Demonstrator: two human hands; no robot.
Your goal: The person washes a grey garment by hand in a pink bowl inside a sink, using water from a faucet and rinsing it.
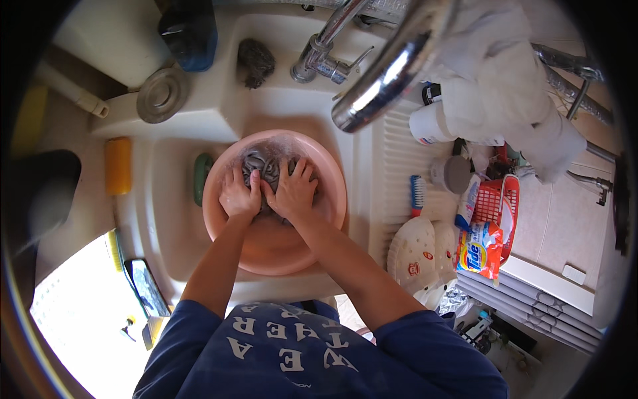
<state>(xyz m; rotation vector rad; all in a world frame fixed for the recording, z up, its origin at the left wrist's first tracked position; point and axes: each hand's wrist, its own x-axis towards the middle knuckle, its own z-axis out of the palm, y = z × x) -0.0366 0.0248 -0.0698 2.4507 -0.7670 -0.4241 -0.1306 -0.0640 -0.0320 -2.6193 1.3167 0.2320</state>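
Observation:
A pink plastic basin [339,199] of soapy water stands in the white sink [169,239]. Wet grey cloth [264,164] lies bunched in the far half of the basin, with suds [284,142] around it. My left hand [240,194] grips its left part, fingers pointing away from me and thumb turned inward. On the other side, my right hand [294,192] has its spread fingers pressed into the cloth. The two thumbs are close together. My palms hide some of the cloth.
A chrome faucet [319,62] and a large metal spout [379,85] overhang the sink's far side. Left are a green soap-like object [202,179] and a phone [147,287]. Right are a brush [417,194], white clogs [413,254], a Tide bag [478,252] and a red basket [491,197].

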